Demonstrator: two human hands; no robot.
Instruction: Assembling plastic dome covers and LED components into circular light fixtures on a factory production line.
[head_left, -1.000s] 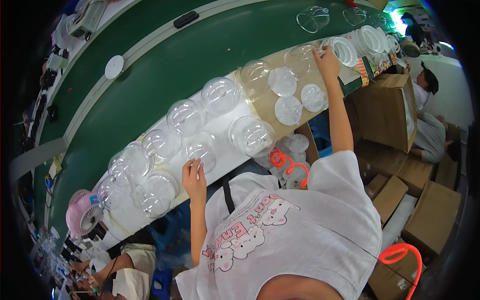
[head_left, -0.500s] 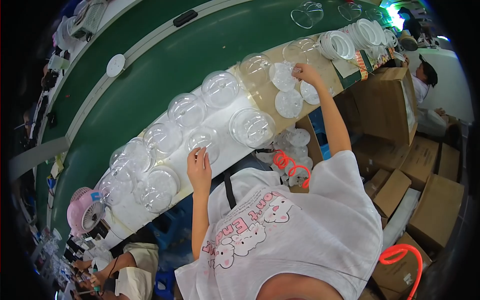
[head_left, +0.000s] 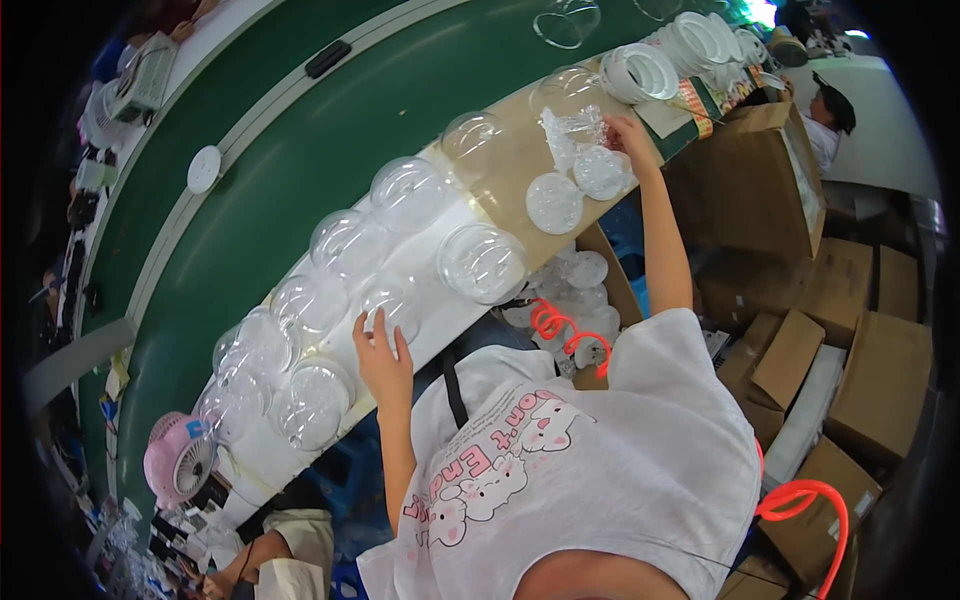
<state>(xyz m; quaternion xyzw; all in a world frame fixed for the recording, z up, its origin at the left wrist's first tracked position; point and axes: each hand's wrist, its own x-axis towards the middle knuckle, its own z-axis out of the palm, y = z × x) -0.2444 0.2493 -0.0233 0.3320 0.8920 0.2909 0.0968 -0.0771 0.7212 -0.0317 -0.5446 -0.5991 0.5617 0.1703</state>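
Observation:
My right hand (head_left: 624, 138), fingers closed, pinches the edge of a crumpled clear plastic wrap (head_left: 566, 135) above the tan board; I cannot tell whether anything is inside it. Below it lie two white translucent discs, one (head_left: 602, 174) close under my hand and another (head_left: 554, 204) nearer me. My left hand (head_left: 385, 360) is open, fingers spread, with its fingertips at the near edge of a small clear dome (head_left: 391, 304). Behind that dome stand more clear domes (head_left: 408, 192), and to its right is a dome on a white round base (head_left: 481, 263).
White rings (head_left: 640, 74) are stacked at the far right. A cardboard box (head_left: 612, 268) of wrapped discs sits below the table edge, beside a coiled red hose (head_left: 555, 325). A pink fan (head_left: 180, 458) stands at the left end. Large cartons (head_left: 765, 190) and other people are nearby.
The wrapped, disc-shaped piece in my right hand has turned into a crumpled, upright shape of film. My left fingers have spread slightly at the small dome. The whole view has shifted.

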